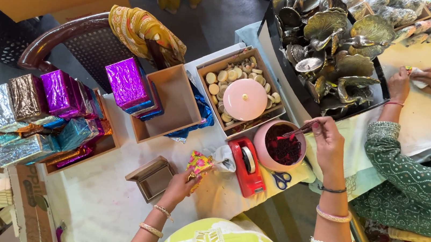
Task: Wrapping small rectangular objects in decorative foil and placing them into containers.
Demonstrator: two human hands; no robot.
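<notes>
- Holding a small patterned pouch [199, 163] of pink and yellow, the left hand [180, 185] has its fingers curled round the lower part, with the top of the pouch standing free above them.
- Judging by its folds, the pouch is light and soft; it would crumple under a hard squeeze, so a loose hold round the body, as now, suits it, leaving the mouth clear.
- Pinched in the right hand [328, 141] is a thin tool like a small spoon or tongs [296, 131], its tip reaching over the pink bowl [280, 147]. The thumb and first fingers are closed on the handle; the rest of the hand is loosely bent.
- Inside the bowl lies a heap of small dark red bits [283, 150]. They look loose, dry and very light, likely to scatter or drop off the tool if it is tilted.
- The tool looks thin and stiff, and is best held far back on its handle, as it is here.
- Just beside the bowl sits a red tape dispenser [246, 166], with blue-handled scissors [281, 179] near the table edge.
- Behind the bowl is a cardboard tray of pale round discs [219, 81] with a pink lid [245, 99] resting on top.
- To the left stand shiny foil-wrapped boxes [61, 94] in purple, silver and blue, well apart from both hands.
- Across the table, another person in green works with both hands [416, 80] beside a black tray of metal dishes [325, 47].
</notes>
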